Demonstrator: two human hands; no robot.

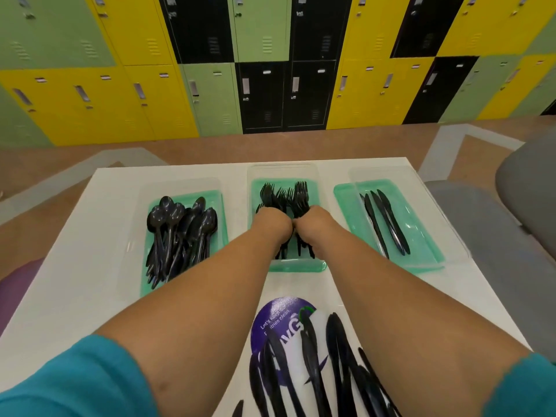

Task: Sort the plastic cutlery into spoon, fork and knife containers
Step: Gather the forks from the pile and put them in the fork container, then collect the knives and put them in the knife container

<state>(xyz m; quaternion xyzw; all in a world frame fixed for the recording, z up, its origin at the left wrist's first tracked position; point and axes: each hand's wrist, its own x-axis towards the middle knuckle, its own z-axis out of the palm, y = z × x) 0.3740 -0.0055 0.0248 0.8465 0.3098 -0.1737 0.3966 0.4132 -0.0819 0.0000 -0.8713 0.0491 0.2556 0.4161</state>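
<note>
Forks (301, 195), apparently in both hands (272, 220) (311, 220)

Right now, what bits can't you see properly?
Head view:
- Fingers of left hand and right hand: hidden behind the hands' backs.
- Forks: middles covered by both hands.
- Loose knives: cut off by the bottom edge.
- Sticker words: partly covered by those knives.
</note>
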